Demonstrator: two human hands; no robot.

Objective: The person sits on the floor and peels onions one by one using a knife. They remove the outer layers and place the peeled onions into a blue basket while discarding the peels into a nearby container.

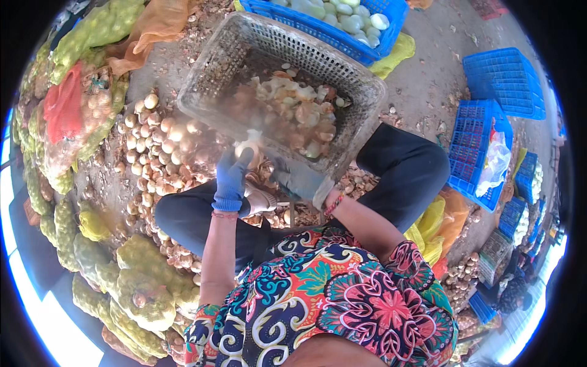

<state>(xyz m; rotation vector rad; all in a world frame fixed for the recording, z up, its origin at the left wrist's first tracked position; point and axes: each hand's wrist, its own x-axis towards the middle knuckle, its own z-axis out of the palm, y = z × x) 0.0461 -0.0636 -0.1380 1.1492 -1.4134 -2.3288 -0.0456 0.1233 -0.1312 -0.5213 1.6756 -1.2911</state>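
Observation:
My left hand [232, 176], in a blue knit glove, is shut on an onion [248, 149] near the rim of a dirty grey plastic crate [367, 75]. My right hand [298, 178], in a grey glove, is beside it at the crate's near side. It is blurred, and whether it holds anything cannot be told. Onion skins and scraps [298, 108] lie in the crate. A heap of unpeeled onions [153, 142] is spread on the ground to the left. A haze blurs the middle of the view.
A blue crate of peeled onions [353, 23] stands beyond the grey crate. Mesh sacks of onions [144, 293] are piled at the left. Blue crates [504, 82] stand at the right, one with a clear plastic bag [495, 163]. A person [513, 293] is at the far right.

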